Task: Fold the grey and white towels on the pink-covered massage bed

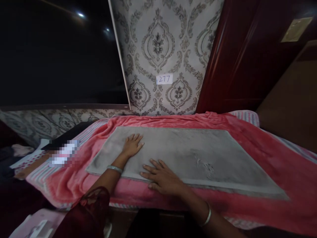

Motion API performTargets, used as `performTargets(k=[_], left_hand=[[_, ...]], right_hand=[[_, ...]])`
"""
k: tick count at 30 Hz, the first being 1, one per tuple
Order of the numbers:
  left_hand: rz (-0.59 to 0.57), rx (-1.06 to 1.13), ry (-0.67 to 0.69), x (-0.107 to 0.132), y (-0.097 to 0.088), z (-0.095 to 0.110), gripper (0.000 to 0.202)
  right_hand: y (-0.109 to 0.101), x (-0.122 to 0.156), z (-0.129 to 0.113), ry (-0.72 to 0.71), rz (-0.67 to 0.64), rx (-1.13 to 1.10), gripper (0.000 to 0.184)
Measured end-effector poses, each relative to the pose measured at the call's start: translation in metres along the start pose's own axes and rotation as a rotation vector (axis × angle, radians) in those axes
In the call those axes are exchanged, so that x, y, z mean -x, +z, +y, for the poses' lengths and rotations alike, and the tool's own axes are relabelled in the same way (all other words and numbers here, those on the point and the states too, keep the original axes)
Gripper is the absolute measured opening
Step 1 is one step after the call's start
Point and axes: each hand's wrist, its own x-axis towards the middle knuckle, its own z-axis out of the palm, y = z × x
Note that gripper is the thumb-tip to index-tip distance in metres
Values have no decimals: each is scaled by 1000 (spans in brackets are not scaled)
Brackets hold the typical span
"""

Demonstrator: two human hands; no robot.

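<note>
A grey plush cloth, perhaps a towel [168, 145], lies spread flat over a pink blanket [260, 145]. My left hand [132, 145] rests on its left part, palm down, with the fingers spread. Nearer the front edge, my right hand [162, 177] also lies palm down with its fingers apart. Neither hand holds anything. To the right of my right hand, a small embroidered or pressed pattern shows on the grey cloth. Each wrist wears a bracelet.
A large dark television [61, 56] stands at the back left. Patterned wallpaper bears a paper label [164, 79] reading 277. A dark red wooden panel [230, 59] rises at the right. A striped cloth [245, 116] shows from under the blanket. A blurred patch [64, 153] covers something at the left.
</note>
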Motion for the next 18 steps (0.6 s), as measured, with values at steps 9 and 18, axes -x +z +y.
performTargets(k=[9, 18], left_hand=[[127, -26, 35, 1, -1, -3, 50], [215, 24, 81, 3, -6, 3, 46]], right_hand=[[-24, 34, 24, -11, 293, -201, 58], [-32, 66, 66, 381, 158, 260, 53]])
